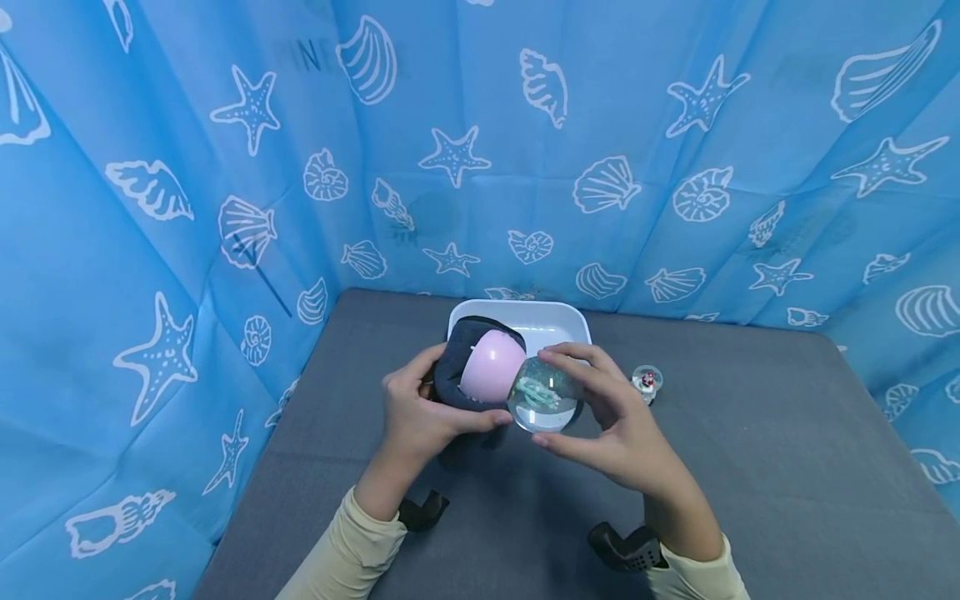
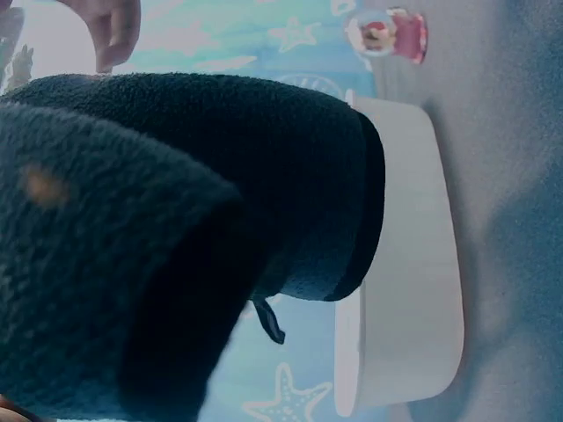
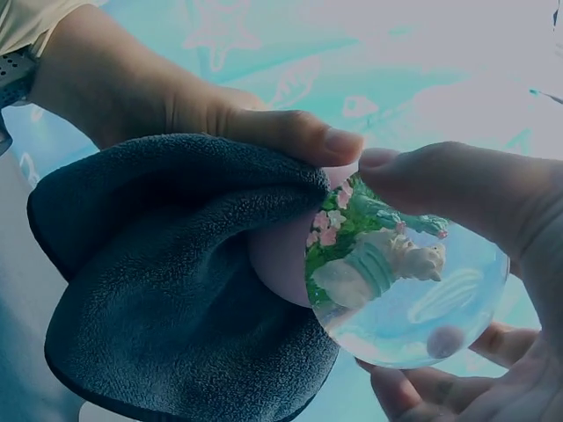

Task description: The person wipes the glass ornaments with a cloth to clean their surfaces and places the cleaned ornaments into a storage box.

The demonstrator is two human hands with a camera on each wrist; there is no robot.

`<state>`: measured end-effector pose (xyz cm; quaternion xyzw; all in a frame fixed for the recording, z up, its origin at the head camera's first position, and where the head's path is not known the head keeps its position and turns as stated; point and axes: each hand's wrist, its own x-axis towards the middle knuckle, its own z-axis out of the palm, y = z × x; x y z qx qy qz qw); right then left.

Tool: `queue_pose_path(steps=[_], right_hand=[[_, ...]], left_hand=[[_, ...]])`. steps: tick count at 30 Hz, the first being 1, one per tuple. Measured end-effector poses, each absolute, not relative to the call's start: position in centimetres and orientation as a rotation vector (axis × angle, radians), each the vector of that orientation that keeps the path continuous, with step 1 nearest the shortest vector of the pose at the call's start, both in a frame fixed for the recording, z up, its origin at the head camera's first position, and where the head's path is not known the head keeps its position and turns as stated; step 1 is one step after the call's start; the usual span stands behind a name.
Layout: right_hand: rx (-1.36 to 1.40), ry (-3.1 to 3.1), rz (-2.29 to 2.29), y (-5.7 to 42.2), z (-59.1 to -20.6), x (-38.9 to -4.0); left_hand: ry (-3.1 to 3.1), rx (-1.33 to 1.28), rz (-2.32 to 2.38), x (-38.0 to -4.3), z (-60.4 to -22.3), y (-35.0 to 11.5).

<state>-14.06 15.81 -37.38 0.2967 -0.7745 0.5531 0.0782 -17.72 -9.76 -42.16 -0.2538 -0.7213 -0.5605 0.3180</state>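
A: Where's the globe [image 1: 545, 396]?

B: Mid-view from the head camera, held up off the table [image 1: 750, 433], between the two hands. It's tilted: the pink base [image 1: 492, 367] points towards 10 o'clock, the clear dome towards 4.

A: And the left hand [image 1: 423, 408]?

B: Between 8 and 9 o'clock of the globe, gripping the dark cloth [image 1: 452, 371] that wraps around the base. Its thumb reaches towards 3; most of its fingers are hidden behind the cloth.

A: The right hand [image 1: 615, 417]?

B: Near 4 o'clock, fingers and thumb curved round the dome, holding it.

A: Can you see inside?

B: Yes, best from the right wrist: a pale figure [image 3: 361, 272] with green bands, pink flowers [image 3: 327, 230] and green leaves beside it.

A: What else is about?

B: A white tub [image 1: 517, 303] stands on the table at 12 o'clock, partly behind the cloth and hands. A small globe [image 1: 647, 382] sits at 3, just past the right hand. The blue curtain [image 1: 480, 100], printed with shells and starfish, hangs beyond.
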Motion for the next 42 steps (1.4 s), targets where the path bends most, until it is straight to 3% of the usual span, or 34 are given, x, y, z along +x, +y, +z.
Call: queue_pose_path(steps=[12, 27, 42], right_hand=[[0.947, -2.211, 1.561, 15.7, -37.8, -14.1], [0.677, -2.306, 1.577, 15.7, -38.0, -14.9], [0.679, -2.3, 1.67, 16.3, -38.0, -15.1]], left_hand=[[-1.881, -0.671, -1.524, -17.8, -42.2, -9.9], [-2.155, -0.584, -1.586, -17.3, -41.7, -9.9], [-2.211, -0.92, -1.677, -17.9, -41.5, -11.3]])
